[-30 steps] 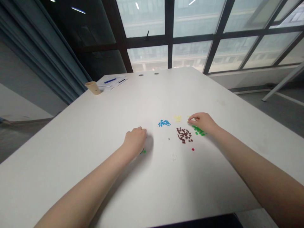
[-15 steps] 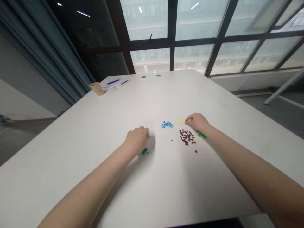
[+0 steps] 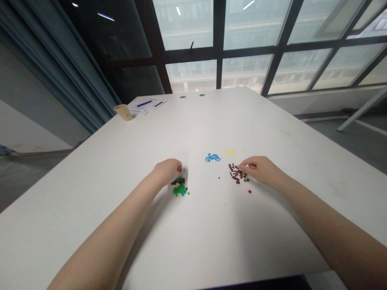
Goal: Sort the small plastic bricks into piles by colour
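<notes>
Small coloured pieces lie in heaps on a white table (image 3: pixel 121 161). My left hand (image 3: pixel 165 170) is curled, its fingertips pinched at the top of a mixed heap of green, blue and dark pieces (image 3: pixel 179 188). My right hand (image 3: pixel 262 169) is curled too, fingertips pinched at the right edge of the dark brown heap (image 3: pixel 236 174). What either pinch holds is too small to make out. Beyond lie a blue heap (image 3: pixel 213 157) and a pale yellow heap (image 3: pixel 230 152). A single red piece (image 3: pixel 249 191) and a few white pieces (image 3: pixel 224 200) sit nearer me.
A tan paper cup (image 3: pixel 123 112) stands at the table's far left corner beside papers and a blue pen (image 3: pixel 144 104). Large windows (image 3: pixel 248 44) run behind the table, with a blue curtain (image 3: pixel 60 68) at left. A lone dark piece (image 3: pixel 219 177) lies between the heaps.
My left hand drew back toward me, uncovering the mixed heap. My right hand moved from the yellow heap down to the dark brown heap, now covering the green pieces.
</notes>
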`<state>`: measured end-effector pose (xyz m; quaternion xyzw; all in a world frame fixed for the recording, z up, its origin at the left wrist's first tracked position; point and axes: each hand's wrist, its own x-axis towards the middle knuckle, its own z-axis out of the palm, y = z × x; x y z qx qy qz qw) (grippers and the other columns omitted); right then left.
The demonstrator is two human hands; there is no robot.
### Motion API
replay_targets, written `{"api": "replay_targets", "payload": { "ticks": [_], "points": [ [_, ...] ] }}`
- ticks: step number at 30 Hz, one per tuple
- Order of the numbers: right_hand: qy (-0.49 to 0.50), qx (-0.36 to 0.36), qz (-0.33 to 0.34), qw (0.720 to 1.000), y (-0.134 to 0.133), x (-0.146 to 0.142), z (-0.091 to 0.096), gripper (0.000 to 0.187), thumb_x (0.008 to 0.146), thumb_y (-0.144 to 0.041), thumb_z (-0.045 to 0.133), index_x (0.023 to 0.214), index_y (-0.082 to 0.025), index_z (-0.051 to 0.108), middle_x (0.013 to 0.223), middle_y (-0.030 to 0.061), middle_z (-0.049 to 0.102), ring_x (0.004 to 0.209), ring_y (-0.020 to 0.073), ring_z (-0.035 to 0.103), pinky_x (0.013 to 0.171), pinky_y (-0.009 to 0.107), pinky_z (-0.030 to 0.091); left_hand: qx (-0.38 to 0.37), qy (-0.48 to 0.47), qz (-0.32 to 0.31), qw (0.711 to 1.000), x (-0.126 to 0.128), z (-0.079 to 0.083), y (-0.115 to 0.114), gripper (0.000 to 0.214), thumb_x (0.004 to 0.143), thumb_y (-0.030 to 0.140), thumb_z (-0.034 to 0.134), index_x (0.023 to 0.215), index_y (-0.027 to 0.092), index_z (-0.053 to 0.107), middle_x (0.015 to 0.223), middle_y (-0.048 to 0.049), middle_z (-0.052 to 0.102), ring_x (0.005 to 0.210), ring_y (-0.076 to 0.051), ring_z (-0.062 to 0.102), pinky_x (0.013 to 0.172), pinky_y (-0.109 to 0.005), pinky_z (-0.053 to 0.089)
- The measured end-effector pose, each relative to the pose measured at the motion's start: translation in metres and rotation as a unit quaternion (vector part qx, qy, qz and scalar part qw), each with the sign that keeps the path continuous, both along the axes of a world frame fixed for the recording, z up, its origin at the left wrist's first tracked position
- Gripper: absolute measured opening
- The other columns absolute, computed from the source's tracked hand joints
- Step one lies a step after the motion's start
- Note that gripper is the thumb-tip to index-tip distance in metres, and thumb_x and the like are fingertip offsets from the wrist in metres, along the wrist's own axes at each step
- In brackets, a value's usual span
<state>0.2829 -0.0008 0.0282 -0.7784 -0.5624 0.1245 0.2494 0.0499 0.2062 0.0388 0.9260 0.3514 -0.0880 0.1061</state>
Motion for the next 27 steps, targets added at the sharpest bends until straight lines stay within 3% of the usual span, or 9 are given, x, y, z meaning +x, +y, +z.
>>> {"api": "replay_targets", "payload": {
  "ticks": [7,10,12,15,19,21,23,27],
  "points": [
    [-0.026,0.024,0.012,0.999,0.0,0.0,0.0,0.029,0.078,-0.036,0.049,0.066,-0.018,0.069,0.052,0.0004,0.057,0.046,0.0099,0.044,0.044,0.022,0.029,-0.002,-0.016,0.011,1.0,0.003,-0.004,0.0,0.012,0.065,0.02,0.053,0.066,0.022,0.065,0.072,-0.0071,0.066,0.061,-0.019,0.055,0.055,-0.027,0.033],
    [-0.012,0.051,0.019,0.998,0.001,-0.003,-0.001,0.024,0.079,-0.031,0.05,0.07,-0.018,0.069,0.064,0.0024,0.064,0.054,0.0112,0.05,0.05,0.023,0.035,-0.096,-0.093,-0.005,0.991,0.009,-0.003,-0.004,0.015,0.071,0.027,0.051,0.07,0.02,0.064,0.073,-0.0055,0.064,0.064,-0.017,0.054,0.059,-0.027,0.036],
    [0.002,0.091,0.043,0.995,0.001,-0.011,-0.001,0.02,0.08,-0.028,0.05,0.077,-0.019,0.069,0.07,0.0031,0.065,0.058,0.0113,0.053,0.055,0.023,0.039,-0.235,-0.168,-0.017,0.957,0.016,-0.002,-0.014,0.018,0.073,0.033,0.052,0.073,0.019,0.062,0.069,-0.0021,0.061,0.062,-0.014,0.052,0.06,-0.025,0.037],
    [-0.006,0.16,0.091,0.983,0.0,-0.027,0.0,0.019,0.08,-0.028,0.053,0.088,-0.02,0.068,0.065,0.0019,0.061,0.058,0.0108,0.052,0.06,0.023,0.04,-0.434,-0.216,0.01,0.875,0.026,-0.001,-0.039,0.022,0.071,0.039,0.057,0.077,0.018,0.061,0.063,0.0022,0.055,0.054,-0.009,0.044,0.054,-0.022,0.033],
    [-0.025,0.236,0.121,0.964,-0.004,-0.047,0.001,0.021,0.077,-0.035,0.058,0.089,-0.021,0.068,0.061,0.0012,0.06,0.058,0.0117,0.051,0.061,0.025,0.041,-0.603,-0.26,0.08,0.749,0.031,-0.001,-0.073,0.024,0.066,0.038,0.066,0.074,0.017,0.06,0.064,0.0023,0.052,0.058,-0.008,0.045,0.054,-0.02,0.031],
    [-0.025,0.259,0.121,0.958,-0.007,-0.052,0.001,0.019,0.077,-0.035,0.059,0.086,-0.021,0.069,0.061,0.001,0.06,0.059,0.012,0.052,0.062,0.025,0.041,-0.65,-0.269,0.092,0.705,0.031,-0.002,-0.083,0.023,0.066,0.037,0.068,0.073,0.016,0.06,0.065,0.0025,0.052,0.061,-0.007,0.045,0.056,-0.019,0.031],
    [-0.023,0.27,0.119,0.955,-0.008,-0.053,0.002,0.017,0.076,-0.033,0.06,0.083,-0.021,0.069,0.057,-0.0001,0.059,0.057,0.0113,0.051,0.061,0.025,0.041,-0.667,-0.267,0.096,0.689,0.031,-0.003,-0.087,0.023,0.066,0.036,0.069,0.073,0.016,0.06,0.065,0.0028,0.052,0.061,-0.006,0.045,0.056,-0.018,0.031],
    [-0.006,0.275,0.13,0.953,-0.007,-0.055,0.003,0.012,0.075,-0.028,0.061,0.078,-0.019,0.069,0.054,-0.001,0.058,0.054,0.0099,0.049,0.056,0.023,0.039,-0.674,-0.255,0.1,0.686,0.031,-0.005,-0.089,0.025,0.066,0.038,0.07,0.071,0.015,0.06,0.063,0.0029,0.052,0.06,-0.006,0.044,0.056,-0.018,0.029]
  ]
}}
